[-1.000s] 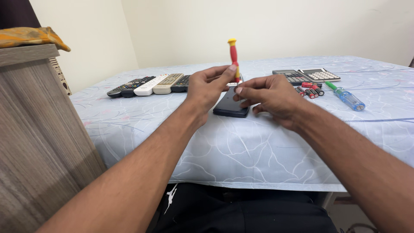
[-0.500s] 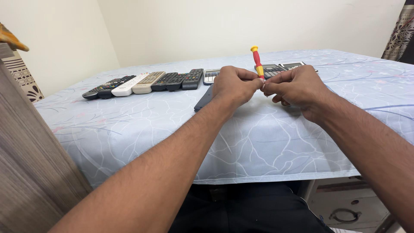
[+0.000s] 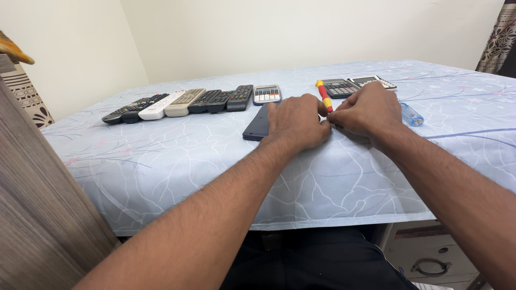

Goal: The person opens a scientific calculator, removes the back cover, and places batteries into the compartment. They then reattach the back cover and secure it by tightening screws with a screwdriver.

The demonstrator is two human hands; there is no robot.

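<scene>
Both hands have dropped to the table (image 3: pixel 161 156), left hand (image 3: pixel 297 121) pinning the dark device (image 3: pixel 257 122), right hand (image 3: pixel 366 110) gripping the red-yellow screwdriver (image 3: pixel 324 96); keep it upright, press steadily.

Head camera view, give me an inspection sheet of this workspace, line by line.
Surface: table under a pale blue patterned cloth.
Job's things: red and yellow screwdriver held between both hands; dark flat device lying partly under the left hand.
Clutter: row of remotes at the far left; small calculator beside them; two more calculators behind the hands; blue-handled tool to the right.
Grippers: left hand and right hand close together, fingers pinched at the screwdriver's lower end.
Cables: nothing seen.
Surroundings: cream wall; wooden panel at left; curtain at right; drawer below the table.
</scene>
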